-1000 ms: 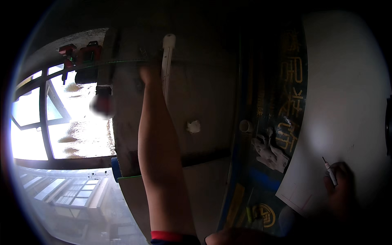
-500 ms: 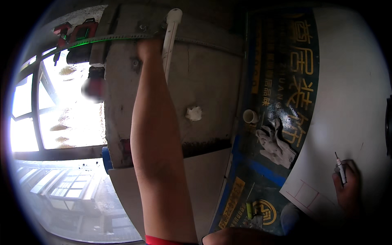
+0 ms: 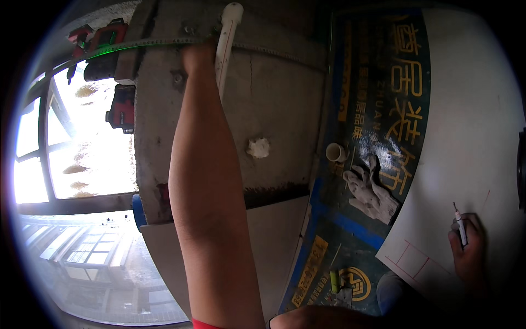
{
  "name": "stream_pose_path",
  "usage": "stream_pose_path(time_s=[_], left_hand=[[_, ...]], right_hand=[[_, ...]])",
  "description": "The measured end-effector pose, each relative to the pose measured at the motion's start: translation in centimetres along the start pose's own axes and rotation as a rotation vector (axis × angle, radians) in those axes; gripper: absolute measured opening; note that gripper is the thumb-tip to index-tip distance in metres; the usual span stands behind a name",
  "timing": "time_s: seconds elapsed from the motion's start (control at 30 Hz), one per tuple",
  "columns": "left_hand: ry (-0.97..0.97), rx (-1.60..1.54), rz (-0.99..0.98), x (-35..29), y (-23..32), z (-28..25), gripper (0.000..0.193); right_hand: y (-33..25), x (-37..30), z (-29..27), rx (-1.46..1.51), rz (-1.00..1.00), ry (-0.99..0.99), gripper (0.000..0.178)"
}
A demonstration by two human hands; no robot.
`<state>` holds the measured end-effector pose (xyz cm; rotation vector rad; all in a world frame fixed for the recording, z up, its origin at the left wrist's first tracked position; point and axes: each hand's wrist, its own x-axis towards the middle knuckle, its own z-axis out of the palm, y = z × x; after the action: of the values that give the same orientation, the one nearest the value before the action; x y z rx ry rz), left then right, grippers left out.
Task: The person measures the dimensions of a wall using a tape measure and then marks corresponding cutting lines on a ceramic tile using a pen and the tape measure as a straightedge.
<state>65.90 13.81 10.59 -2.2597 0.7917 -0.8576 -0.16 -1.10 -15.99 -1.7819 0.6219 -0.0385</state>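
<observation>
My left arm stretches far up the picture. My left hand (image 3: 198, 57) is closed at a long tape measure (image 3: 156, 42), beside a white plastic pipe (image 3: 225, 46). Its fingertips are dark and partly hidden. The tape crosses the grey concrete surface, with a green laser line on its left part. At lower right my right hand (image 3: 467, 247) is closed round a white marker (image 3: 461, 227), tip pointing up and away from me. This hand rests over a large white board (image 3: 455, 131) with red pencil-like lines, some forming small boxes.
Red power tools (image 3: 121, 108) stand along the bright window side at left. A grey work glove (image 3: 372, 194) and a white cup (image 3: 335, 152) lie on a dark green printed sheet (image 3: 350, 219). A white patch (image 3: 258, 147) marks the concrete. A pale panel (image 3: 279, 230) sits below it.
The view has shifted slightly, and my left arm appears a little farther left and up. The marker has turned slightly in my right hand. The red tool by the window now shows sharply.
</observation>
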Motion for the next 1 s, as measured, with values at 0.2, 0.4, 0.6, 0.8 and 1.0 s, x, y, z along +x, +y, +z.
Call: stream_pose_path(time_s=[0.2,0.4,0.6,0.8,1.0], left_hand=[[-0.155,0.098,-0.032,0.0,1.9,-2.4,0.046],[-0.256,0.129,-0.09,-1.0,3.0,-3.4,0.042],[-0.25,0.151,-0.095,-0.3,0.7,-0.3,0.036],[-0.153,0.036,-0.085,-1.9,4.4,-4.0,0.035],[-0.068,-0.389,-0.4,-2.5,4.8,-4.3,0.039]], right_hand=[[-0.6,0.0,-0.2,-0.038,-0.007,0.018,0.016],[-0.1,0.0,0.3,-0.066,-0.03,0.021,0.015],[-1.5,0.0,0.2,-0.051,-0.006,0.022,0.013],[-1.3,0.5,-0.8,-0.083,-0.051,0.021,0.01],[-4.3,0.6,-2.4,-0.062,0.039,0.033,0.01]])
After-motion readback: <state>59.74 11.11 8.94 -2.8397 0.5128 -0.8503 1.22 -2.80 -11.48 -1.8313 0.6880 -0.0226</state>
